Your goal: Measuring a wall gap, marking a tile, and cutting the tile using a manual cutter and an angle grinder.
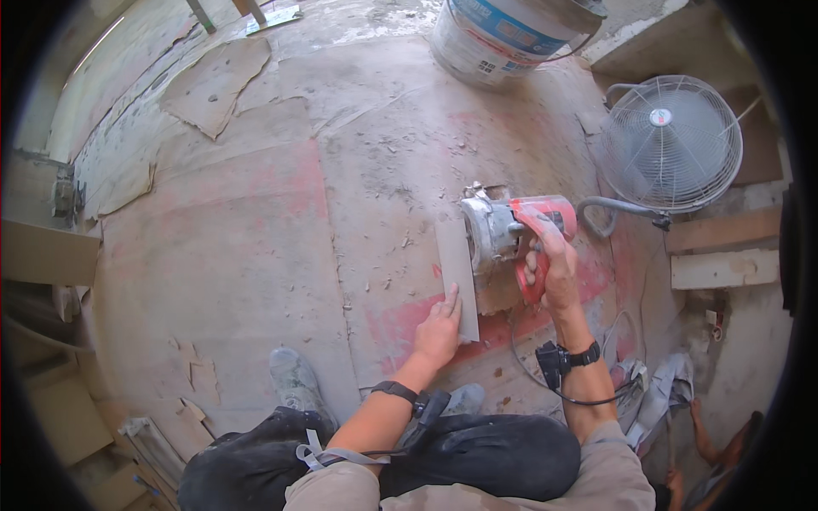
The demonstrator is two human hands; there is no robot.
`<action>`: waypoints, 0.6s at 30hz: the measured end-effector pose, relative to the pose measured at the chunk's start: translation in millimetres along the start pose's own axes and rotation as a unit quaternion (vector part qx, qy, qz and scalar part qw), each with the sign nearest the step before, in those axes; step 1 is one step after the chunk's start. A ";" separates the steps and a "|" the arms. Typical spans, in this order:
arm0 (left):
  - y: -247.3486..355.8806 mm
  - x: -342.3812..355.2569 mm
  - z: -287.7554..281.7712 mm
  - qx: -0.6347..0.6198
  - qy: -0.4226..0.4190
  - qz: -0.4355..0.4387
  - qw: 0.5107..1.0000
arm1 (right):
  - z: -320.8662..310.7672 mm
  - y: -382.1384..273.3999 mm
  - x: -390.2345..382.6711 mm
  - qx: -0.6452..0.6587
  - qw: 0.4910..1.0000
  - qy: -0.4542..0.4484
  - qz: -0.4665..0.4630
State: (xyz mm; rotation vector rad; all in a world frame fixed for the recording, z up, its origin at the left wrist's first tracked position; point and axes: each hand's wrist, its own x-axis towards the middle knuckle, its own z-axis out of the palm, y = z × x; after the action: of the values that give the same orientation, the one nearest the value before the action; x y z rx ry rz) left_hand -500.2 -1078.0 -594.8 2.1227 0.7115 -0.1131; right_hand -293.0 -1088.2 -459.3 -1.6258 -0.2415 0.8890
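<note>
My right hand (558, 272) is wrapped round the handle of a dusty red circular saw (490, 234) with a grey metal base and guard. The saw is on its base beside a narrow, flat grey strip (458, 281), probably tile or board. My left hand (437, 332) rests on the lower part of that strip with the fingers stretched out. A brownish piece of material (497, 294) shows under and just below the saw. The blade is hidden by the guard and base. Black straps with small devices circle both my wrists.
Worn, dusty cardboard sheets (230, 247) cover the floor. A large white and blue bucket (503, 43) stands at the far side, and a round wire-caged fan (673, 145) at the right. A cord (532, 375) runs near my right wrist. Another person's arm (705, 434) shows at lower right.
</note>
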 end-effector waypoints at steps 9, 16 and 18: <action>1.7 1.2 -1.7 0.015 0.004 0.007 1.000 | -26.4 16.5 -30.5 -0.020 1.000 -0.007 0.019; 1.6 2.7 2.0 0.029 0.014 0.016 0.999 | -44.6 32.9 -73.3 -0.052 0.998 -0.012 0.030; 1.8 1.5 3.1 0.028 0.013 0.020 0.999 | -51.8 38.6 -87.1 -0.063 0.997 -0.010 0.035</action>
State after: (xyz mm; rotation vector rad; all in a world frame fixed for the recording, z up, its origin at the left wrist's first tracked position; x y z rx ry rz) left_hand -497.4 -1080.5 -595.9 2.1934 0.6873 -0.0851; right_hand -330.5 -1189.9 -458.6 -1.7506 -0.2605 0.9594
